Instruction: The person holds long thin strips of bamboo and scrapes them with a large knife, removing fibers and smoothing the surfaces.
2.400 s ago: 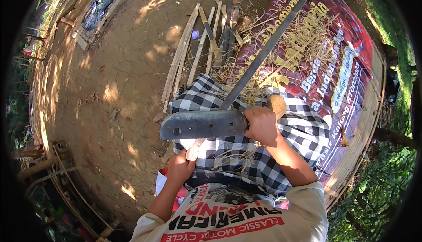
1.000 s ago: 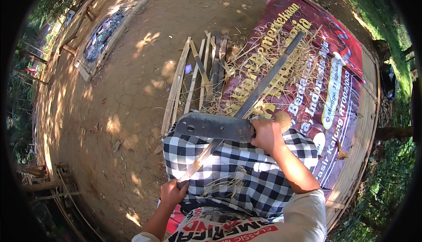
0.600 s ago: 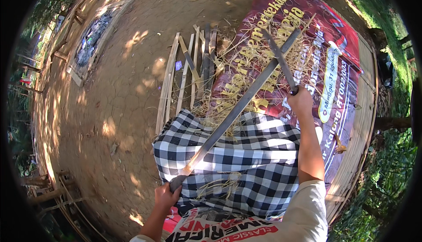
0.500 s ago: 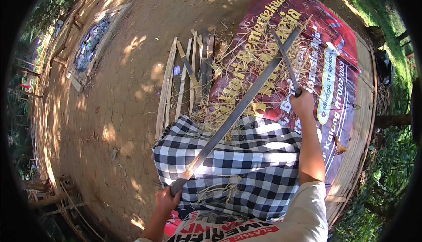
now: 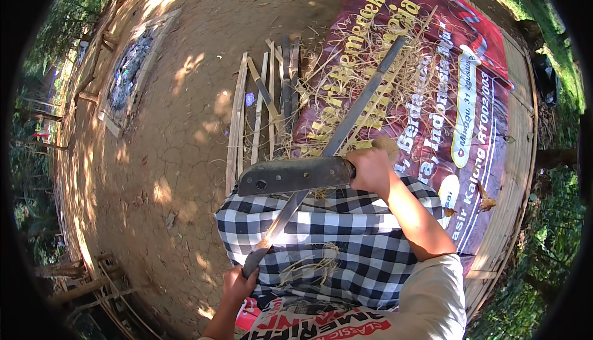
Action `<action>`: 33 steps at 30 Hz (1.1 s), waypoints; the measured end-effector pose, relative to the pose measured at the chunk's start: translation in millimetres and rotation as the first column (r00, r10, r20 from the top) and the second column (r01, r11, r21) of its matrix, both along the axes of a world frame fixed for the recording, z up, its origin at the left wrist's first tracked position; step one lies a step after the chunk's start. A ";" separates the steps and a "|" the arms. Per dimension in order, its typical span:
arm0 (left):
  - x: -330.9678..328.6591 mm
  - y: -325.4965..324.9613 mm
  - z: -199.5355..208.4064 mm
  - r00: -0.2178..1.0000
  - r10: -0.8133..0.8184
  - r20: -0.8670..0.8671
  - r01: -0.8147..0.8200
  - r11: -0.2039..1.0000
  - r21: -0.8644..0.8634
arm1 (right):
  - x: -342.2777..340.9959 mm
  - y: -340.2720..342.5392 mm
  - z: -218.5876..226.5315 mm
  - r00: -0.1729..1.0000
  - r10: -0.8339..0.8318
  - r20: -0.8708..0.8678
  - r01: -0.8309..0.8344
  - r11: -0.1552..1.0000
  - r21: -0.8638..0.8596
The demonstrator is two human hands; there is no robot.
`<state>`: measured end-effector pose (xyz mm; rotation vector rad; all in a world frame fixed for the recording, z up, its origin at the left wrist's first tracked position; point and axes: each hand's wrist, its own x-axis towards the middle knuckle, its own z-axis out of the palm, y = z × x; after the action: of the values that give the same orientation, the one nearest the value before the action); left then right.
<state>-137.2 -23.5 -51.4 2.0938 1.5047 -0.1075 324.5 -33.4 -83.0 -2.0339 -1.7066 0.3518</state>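
A long dark bamboo strip (image 5: 364,96) slants from my lap toward the far right, with a paler bare patch near its close end. My left hand (image 5: 238,285) is closed around that near end. Closed on the handle of a wide, dark-bladed cleaver (image 5: 290,176) is my right hand (image 5: 372,170). The blade lies crosswise over the middle of the strip, its broad face toward me; whether the two touch I cannot tell. A black-and-white checked cloth (image 5: 333,241) covers my lap, with a few thin shavings (image 5: 315,266) on it.
Ahead, a dark red printed banner (image 5: 426,114), strewn with straw-coloured shavings (image 5: 401,62), covers a bamboo platform (image 5: 516,148). Several split bamboo lengths (image 5: 259,117) lie to its left. A wood-framed ash pit (image 5: 130,71) sits at the far left on bare cracked earth.
My right hand has come closer and to the left, turning the cleaver from pointing away to lying sideways across the strip. The strip's far end has shifted slightly left; my left hand keeps its grip.
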 end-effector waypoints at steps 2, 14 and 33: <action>-6.9 -0.2 -3.5 1.000 0.026 0.009 -0.026 0.999 -0.031 | 2.4 0.5 -2.1 0.998 -0.016 0.065 0.017 1.000 -0.012; -11.3 1.0 -14.0 0.999 -0.030 0.044 0.029 0.999 0.021 | 118.5 -31.8 6.3 0.660 -0.751 -0.020 0.736 0.651 -0.187; -32.5 23.9 -10.1 0.995 -0.099 0.031 0.101 0.990 -0.101 | 149.2 -49.7 -27.4 0.645 -0.764 0.005 0.747 0.629 -0.216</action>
<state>-169.7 0.5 -61.5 2.0802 1.3500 -0.1903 473.8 -83.1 -110.3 -2.6173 -0.6282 0.3129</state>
